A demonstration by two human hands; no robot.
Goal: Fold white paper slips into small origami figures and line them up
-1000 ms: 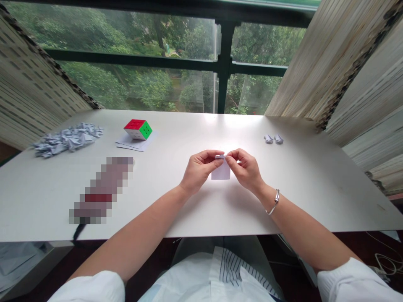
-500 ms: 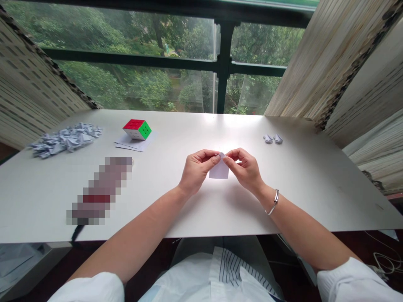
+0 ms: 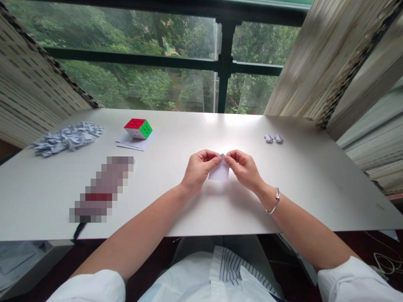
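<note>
A small piece of white paper [image 3: 218, 172] is held above the desk between both hands, its top end folded to a point. My left hand [image 3: 200, 168] pinches its upper left edge between thumb and fingers. On the other side, my right hand [image 3: 244, 168] grips the upper right edge the same way, so the thumbs almost meet at the tip. The fingertips partly hide the folded top. Beyond the right hand lie two small folded paper pieces [image 3: 273, 139].
A heap of folded paper pieces [image 3: 67, 139] lies at the far left of the white desk [image 3: 176, 209]. A puzzle cube [image 3: 138, 128] rests on flat paper sheets [image 3: 143, 144]. Nearer me is a pixelated long object [image 3: 102, 188] with a black strap. A window and curtains stand behind.
Both hands still pinch the paper, with the fingers shifted slightly at its top. The paper's upper end now looks more pointed. The whole view has moved a little.
</note>
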